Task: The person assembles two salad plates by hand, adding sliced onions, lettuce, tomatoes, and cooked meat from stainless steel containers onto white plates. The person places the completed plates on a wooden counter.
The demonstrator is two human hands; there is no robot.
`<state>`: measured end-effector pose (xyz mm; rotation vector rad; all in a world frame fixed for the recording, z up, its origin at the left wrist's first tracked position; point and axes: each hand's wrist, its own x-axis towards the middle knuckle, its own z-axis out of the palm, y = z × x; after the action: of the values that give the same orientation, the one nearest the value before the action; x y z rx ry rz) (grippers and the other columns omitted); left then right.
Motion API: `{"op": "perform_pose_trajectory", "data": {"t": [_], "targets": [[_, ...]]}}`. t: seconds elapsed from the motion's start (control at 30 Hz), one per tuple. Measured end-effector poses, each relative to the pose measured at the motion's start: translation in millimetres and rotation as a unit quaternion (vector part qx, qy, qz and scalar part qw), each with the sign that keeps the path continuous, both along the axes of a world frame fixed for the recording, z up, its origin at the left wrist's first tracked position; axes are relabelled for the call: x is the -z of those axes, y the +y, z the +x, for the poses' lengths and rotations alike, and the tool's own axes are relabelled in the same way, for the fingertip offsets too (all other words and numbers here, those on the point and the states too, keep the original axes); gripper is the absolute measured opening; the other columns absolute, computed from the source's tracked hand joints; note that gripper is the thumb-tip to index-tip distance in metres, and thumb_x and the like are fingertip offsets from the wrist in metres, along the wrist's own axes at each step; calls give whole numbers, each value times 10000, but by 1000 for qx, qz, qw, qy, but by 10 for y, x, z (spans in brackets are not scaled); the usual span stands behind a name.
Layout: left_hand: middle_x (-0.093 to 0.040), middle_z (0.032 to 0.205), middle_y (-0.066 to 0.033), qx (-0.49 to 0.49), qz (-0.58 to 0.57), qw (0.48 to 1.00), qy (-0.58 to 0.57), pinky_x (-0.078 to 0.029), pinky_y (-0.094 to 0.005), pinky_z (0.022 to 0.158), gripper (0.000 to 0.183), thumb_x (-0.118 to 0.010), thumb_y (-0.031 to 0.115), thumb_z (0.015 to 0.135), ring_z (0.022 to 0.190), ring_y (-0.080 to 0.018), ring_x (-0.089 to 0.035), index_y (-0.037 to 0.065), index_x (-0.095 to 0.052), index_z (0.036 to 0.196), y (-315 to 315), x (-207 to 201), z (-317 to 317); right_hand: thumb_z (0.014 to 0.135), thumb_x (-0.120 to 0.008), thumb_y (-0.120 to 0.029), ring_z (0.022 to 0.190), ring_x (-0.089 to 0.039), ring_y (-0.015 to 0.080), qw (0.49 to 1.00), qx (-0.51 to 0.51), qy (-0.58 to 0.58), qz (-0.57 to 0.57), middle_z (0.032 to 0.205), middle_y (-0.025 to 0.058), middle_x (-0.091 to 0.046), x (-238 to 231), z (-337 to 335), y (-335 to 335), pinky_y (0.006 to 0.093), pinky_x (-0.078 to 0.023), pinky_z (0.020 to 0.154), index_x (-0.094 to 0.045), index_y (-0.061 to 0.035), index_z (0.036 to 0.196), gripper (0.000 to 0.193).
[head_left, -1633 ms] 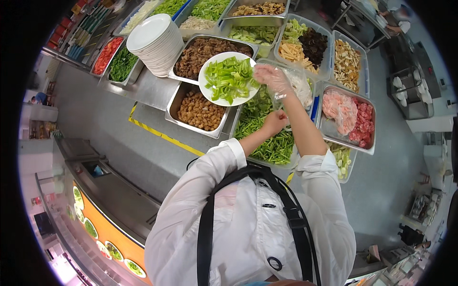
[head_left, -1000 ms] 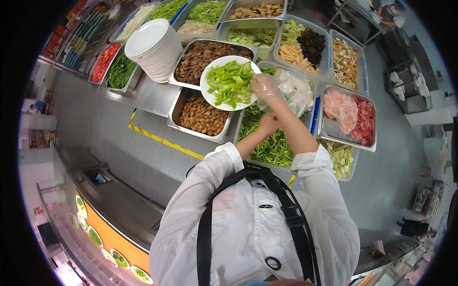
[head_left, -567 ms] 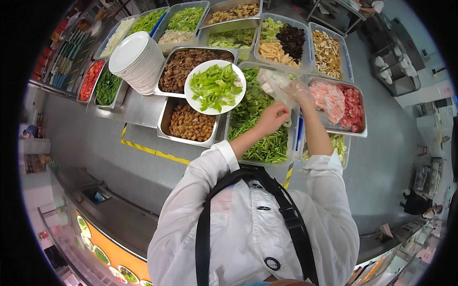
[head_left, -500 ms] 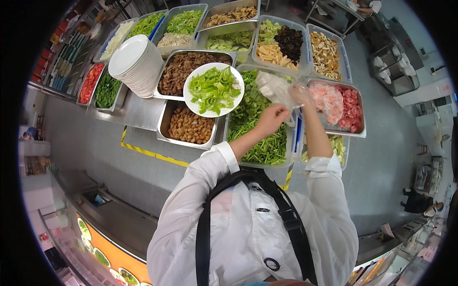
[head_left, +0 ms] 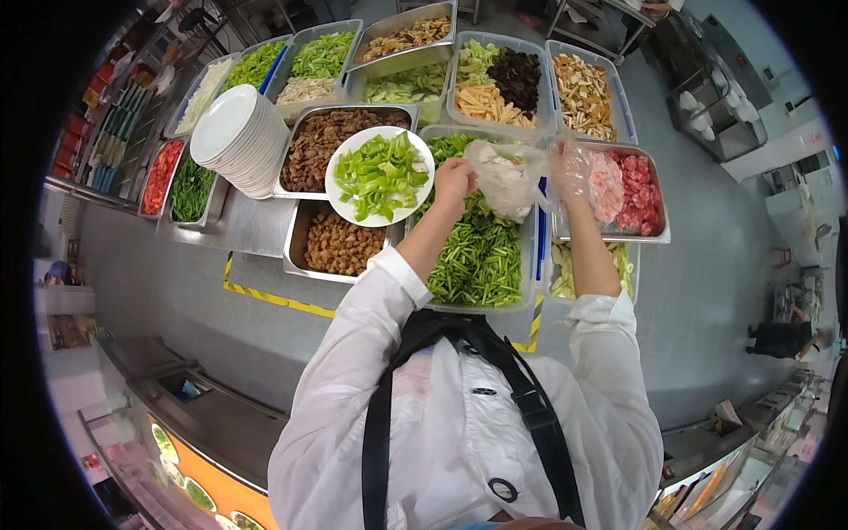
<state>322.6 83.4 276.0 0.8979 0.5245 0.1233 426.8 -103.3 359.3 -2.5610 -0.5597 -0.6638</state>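
Observation:
A clear plastic bag (head_left: 505, 187) with pale contents lies over the tub of cut greens (head_left: 481, 261). My left hand (head_left: 454, 183) is bare and closed, its fingertips on the bag's left edge. At the bag's other side, by the rim of the raw meat tray (head_left: 664, 231), is my right hand (head_left: 570, 174). Clear plastic film, like a disposable glove, covers it, and its fingers are blurred. Just left of my left hand, a white plate (head_left: 334, 196) heaped with chopped green peppers (head_left: 382, 177) rests across the rims of the neighbouring trays.
Stacked white plates (head_left: 221, 124) stand at the left, beside trays of browned meat (head_left: 331, 132) and brown cubes (head_left: 340, 247). Farther back are tubs of sliced mushrooms (head_left: 583, 97), black fungus (head_left: 514, 79) and greens (head_left: 322, 53). Yellow-black tape (head_left: 283, 299) marks the floor.
My left hand has moved left and up to the bag's left edge. The bag is spread wider, its contents more visible. My right hand has shifted slightly right, relative to the tubs.

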Motion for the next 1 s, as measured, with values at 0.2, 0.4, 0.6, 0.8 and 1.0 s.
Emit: {"op": "perform_pose_trajectory", "data": {"t": [0.2,0.4,0.6,0.8,1.0], "targets": [[-570,849,-66,-18,-143,989,-40,-480,-354,674,45,-479,97,824,729,-187,-561,59,-491,845,-47,53,-72,817,-524,-252,897,-598,326,953,-191,224,-66,948,171,-629,-92,-245,498,402,-452,796,-635,-42,947,271],[-555,744,-32,-1,-333,942,-37,-493,-412,730,99,-443,133,848,677,-196,-557,65,-499,804,94,529,-171,698,-668,-366,985,-586,315,879,-75,312,-352,1040,196,-618,446,-60,511,377,-461,831,-622,-20,1027,480],[-541,662,-42,22,-329,944,11,-497,-406,698,154,-476,155,858,650,-206,-554,72,-508,733,-50,623,-266,636,-712,-353,969,-594,314,891,-95,267,-354,1016,209,-622,547,-76,549,375,-466,838,-653,1,935,467],[-558,690,-54,49,-289,956,13,-492,-402,690,121,-485,144,849,656,-203,-556,60,-515,767,-82,735,-269,633,-706,-350,965,-594,313,887,-104,247,-376,1008,205,-625,732,-41,570,372,-467,841,-644,15,942,482],[-545,674,-60,37,-264,964,10,-484,-388,673,131,-488,136,838,654,-198,-549,63,-510,732,-120,627,-297,647,-688,-321,970,-592,319,892,-123,249,-358,1005,201,-627,598,-130,541,377,-465,849,-630,15,972,471]]}}
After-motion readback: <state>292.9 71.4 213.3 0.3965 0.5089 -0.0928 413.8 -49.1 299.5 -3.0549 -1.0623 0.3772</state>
